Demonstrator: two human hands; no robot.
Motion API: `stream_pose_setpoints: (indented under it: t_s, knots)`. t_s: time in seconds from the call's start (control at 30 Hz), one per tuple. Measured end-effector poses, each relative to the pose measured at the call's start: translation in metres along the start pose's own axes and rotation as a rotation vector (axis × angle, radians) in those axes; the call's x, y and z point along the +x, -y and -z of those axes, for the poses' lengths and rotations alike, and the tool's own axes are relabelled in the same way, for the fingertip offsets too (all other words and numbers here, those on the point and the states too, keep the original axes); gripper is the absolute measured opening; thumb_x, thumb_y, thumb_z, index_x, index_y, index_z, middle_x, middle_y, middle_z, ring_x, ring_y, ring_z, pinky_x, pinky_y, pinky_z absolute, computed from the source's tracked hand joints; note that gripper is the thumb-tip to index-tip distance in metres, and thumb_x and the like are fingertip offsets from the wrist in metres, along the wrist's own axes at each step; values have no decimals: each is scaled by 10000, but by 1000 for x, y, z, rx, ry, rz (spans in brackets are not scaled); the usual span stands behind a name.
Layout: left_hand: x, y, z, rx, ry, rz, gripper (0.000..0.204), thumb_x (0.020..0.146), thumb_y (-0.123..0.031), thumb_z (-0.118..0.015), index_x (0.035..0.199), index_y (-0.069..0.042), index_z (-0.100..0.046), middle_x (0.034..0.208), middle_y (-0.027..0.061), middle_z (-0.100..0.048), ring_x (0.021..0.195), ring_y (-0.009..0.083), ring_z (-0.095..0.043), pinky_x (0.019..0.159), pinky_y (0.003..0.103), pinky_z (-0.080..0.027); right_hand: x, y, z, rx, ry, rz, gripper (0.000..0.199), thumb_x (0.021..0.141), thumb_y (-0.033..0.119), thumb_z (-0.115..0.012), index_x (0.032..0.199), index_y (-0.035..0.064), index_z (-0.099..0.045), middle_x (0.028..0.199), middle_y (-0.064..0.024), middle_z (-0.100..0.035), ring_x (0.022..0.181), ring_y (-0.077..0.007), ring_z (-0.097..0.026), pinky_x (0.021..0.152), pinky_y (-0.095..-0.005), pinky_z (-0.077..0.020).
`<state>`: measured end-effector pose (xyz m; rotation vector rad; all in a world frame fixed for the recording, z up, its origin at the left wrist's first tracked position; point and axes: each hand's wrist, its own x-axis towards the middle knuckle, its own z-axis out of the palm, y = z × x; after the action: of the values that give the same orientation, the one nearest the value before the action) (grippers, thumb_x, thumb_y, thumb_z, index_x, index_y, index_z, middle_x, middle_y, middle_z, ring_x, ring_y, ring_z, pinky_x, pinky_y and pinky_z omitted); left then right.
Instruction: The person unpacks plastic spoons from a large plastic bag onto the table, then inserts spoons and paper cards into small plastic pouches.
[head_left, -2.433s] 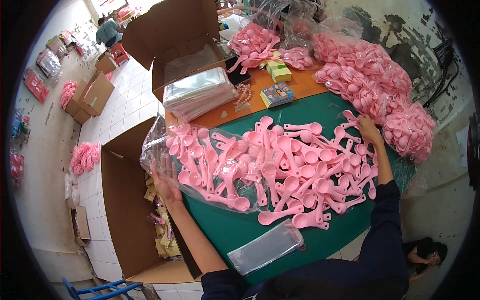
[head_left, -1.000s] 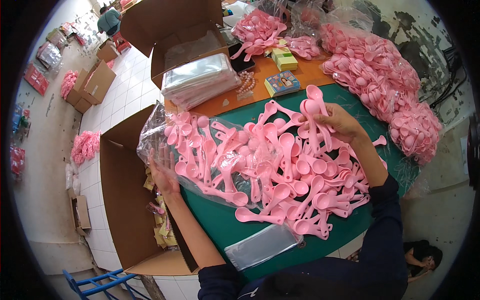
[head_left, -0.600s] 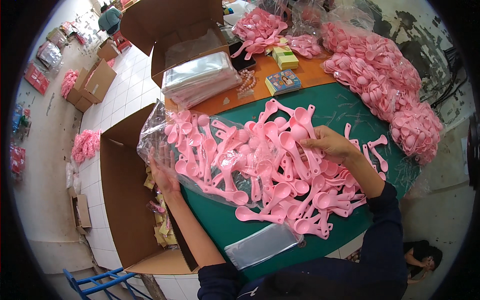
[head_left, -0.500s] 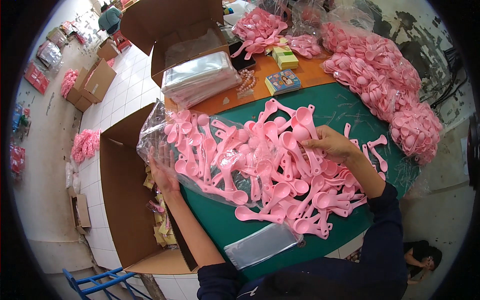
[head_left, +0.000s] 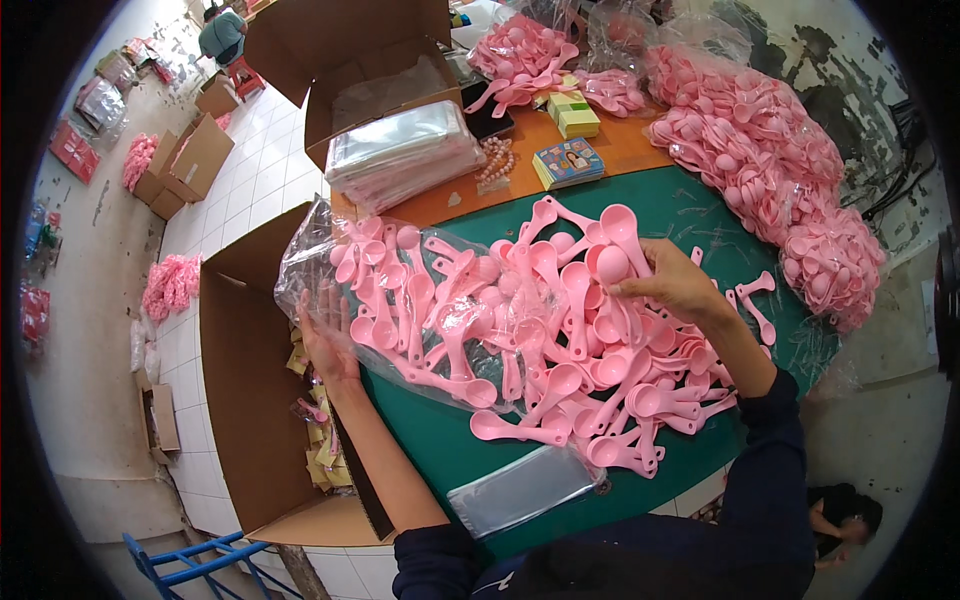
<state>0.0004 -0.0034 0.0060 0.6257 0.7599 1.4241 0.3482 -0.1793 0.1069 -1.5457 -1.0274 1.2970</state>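
A heap of pink plastic scoops (head_left: 560, 340) lies on the green table mat (head_left: 450, 450). Over its left part stretches a large clear plastic bag (head_left: 400, 290) with scoops inside. My left hand (head_left: 325, 345) grips the bag's left edge at the table's side, fingers curled on the plastic. My right hand (head_left: 675, 285) rests on top of the heap at its right and closes on a bunch of scoops (head_left: 610, 255), pushing them leftward toward the bag.
An open brown carton (head_left: 245, 400) stands on the floor left of the table. A flat clear bag (head_left: 525, 490) lies near the front edge. Bagged pink scoops (head_left: 790, 170) pile at the right, a stack of clear bags (head_left: 400, 150) and small boxes (head_left: 570, 160) behind.
My right hand came from the heap's far right edge toward the middle, gathering scoops and sweeping them left toward the bag. My left hand stayed on the bag's edge.
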Motion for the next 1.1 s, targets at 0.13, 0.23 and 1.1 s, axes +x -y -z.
stream_pose_setpoints:
  t_s: [0.13, 0.23, 1.1]
  knots:
    - [-1, 0, -2, -19, -10, 13, 442, 896, -367, -346, 1251, -108, -298, 1261, 154, -349, 1174, 237, -334, 997, 350, -264, 12, -2, 19, -40, -29, -33, 241, 684, 82, -653, 887, -22, -574, 751, -29, -576, 626, -64, -522, 532, -191, -408]
    - [1, 1, 1, -21, 4, 12, 445, 896, -368, -345, 1253, -109, -293, 1262, 155, -347, 1177, 236, -331, 997, 351, -264, 26, -1, 51, -106, -29, -42, 221, 711, 130, -650, 861, -17, -582, 734, -26, -576, 570, -59, -513, 485, -200, -398]
    - [1, 3, 0, -4, 4, -1, 468, 898, -357, -338, 1274, -87, -268, 1267, 175, -336, 1187, 243, -322, 1004, 354, -255, 74, -19, 38, -1188, 287, 405, 517, 613, 13, -588, 1091, 127, -427, 1036, -140, -399, 967, -318, -437, 780, -363, -389]
